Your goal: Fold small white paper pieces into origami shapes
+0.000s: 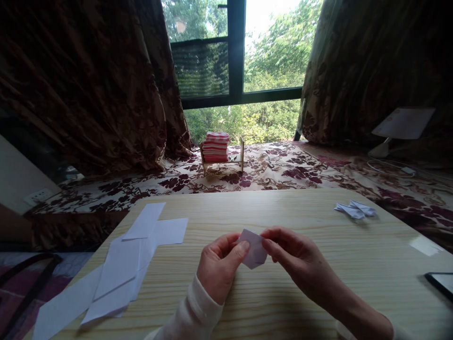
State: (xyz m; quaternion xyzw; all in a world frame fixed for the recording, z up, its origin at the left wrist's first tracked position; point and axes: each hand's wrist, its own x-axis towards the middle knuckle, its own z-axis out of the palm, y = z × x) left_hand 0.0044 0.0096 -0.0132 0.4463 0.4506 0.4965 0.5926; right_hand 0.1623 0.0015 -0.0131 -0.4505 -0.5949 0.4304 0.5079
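A small folded piece of white paper [253, 251] is held up over the middle of the table, between my two hands. My left hand [221, 264] pinches its left side, with the thumb lying on the front face. On the other side, the thumb and forefinger of my right hand [295, 252] grip the paper's right edge. Several loose white paper sheets [120, 264] overlap on the left part of the table. Toward the far right corner lie folded white paper pieces [355, 209], close together.
The light wooden table [247, 203] borders a flower-patterned cover [283, 165] under the window. A small stand [242, 156] there bears stacked pink-and-white cloths [215, 147]. A white lamp [403, 123] stands at the back right. A dark-edged device [440, 283] lies at the right table edge.
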